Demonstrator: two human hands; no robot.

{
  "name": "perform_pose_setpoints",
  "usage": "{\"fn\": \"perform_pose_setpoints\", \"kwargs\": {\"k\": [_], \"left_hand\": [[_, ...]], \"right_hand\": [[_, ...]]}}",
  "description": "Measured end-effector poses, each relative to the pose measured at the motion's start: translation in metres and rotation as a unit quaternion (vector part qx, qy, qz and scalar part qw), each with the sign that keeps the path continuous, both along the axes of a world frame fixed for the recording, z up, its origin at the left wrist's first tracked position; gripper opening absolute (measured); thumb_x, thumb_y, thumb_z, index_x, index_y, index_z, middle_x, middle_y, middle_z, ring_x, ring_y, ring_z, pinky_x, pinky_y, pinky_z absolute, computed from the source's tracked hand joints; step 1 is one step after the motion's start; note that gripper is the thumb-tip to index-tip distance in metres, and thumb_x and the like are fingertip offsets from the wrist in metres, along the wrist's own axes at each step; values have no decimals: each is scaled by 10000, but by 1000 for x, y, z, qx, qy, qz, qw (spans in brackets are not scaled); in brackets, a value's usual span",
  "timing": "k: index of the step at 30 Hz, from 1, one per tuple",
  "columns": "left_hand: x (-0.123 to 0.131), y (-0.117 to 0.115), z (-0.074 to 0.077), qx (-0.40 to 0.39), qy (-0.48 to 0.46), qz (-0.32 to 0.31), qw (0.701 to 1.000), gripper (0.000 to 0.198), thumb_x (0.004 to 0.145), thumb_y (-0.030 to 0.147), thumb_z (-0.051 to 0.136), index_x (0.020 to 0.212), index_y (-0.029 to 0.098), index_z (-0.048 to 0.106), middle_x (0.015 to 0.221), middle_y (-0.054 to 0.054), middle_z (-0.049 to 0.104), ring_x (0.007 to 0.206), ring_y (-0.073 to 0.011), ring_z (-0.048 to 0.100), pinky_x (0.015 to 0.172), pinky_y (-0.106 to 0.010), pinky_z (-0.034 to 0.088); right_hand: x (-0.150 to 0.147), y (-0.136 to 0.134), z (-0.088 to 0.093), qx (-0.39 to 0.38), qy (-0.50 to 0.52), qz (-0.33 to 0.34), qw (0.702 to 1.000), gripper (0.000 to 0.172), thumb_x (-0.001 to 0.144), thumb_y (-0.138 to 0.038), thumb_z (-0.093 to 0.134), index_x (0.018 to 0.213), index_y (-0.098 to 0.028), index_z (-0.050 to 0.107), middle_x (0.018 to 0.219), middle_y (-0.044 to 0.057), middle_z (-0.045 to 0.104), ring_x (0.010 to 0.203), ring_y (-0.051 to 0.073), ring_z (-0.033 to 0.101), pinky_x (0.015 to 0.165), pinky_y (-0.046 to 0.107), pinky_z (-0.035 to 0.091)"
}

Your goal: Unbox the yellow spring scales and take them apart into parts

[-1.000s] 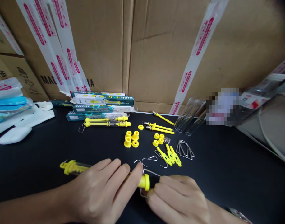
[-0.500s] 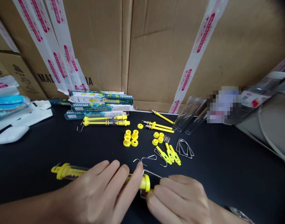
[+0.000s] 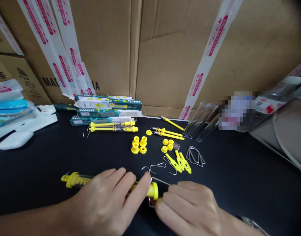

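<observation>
My left hand is shut around a transparent tube of a yellow spring scale, with its fingers lying across the barrel. The scale lies nearly flat just above the black tabletop, and its yellow end cap sits between my hands. My right hand grips a bent steel wire loop that comes out of that cap. The fingers hide the lower part of the loop. My left hand hides the middle of the tube.
Loose parts lie ahead on the black table: yellow caps, steel hooks, wire loops, yellow sliders and transparent tubes. Two assembled scales lie before teal boxes. Cardboard cartons form the back wall.
The far end of the scale has swung left and back a little. Both hands stay on it, and the view has shifted slightly.
</observation>
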State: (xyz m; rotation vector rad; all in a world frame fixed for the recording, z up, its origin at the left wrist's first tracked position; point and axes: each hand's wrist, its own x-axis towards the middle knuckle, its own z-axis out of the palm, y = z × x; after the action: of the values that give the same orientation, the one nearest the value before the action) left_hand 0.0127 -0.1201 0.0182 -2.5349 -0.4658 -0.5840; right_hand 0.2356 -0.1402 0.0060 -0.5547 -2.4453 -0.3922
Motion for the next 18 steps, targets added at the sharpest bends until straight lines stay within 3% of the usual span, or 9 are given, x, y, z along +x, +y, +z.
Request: {"fn": "perform_pose_setpoints", "kwargs": {"k": [5,18], "left_hand": [[0,-1,-9,-38,-38,-1,999,326,1003,55,326,1159,57,612,678,-15,655,561,-152,633,545,-279,534],[-2,2,-6,-20,-34,-9,999,312,997,39,343,1159,17,608,686,-35,683,585,-167,652,546,-293,540]], "right_hand": [[1,-1,0,22,-13,5,1000,375,924,2,474,609,-182,559,477,-50,464,411,114,374,406,319,205],[1,-1,-1,25,-8,-17,1000,432,960,10,412,620,-175,604,489,-35,487,438,126,391,416,313,241]]}}
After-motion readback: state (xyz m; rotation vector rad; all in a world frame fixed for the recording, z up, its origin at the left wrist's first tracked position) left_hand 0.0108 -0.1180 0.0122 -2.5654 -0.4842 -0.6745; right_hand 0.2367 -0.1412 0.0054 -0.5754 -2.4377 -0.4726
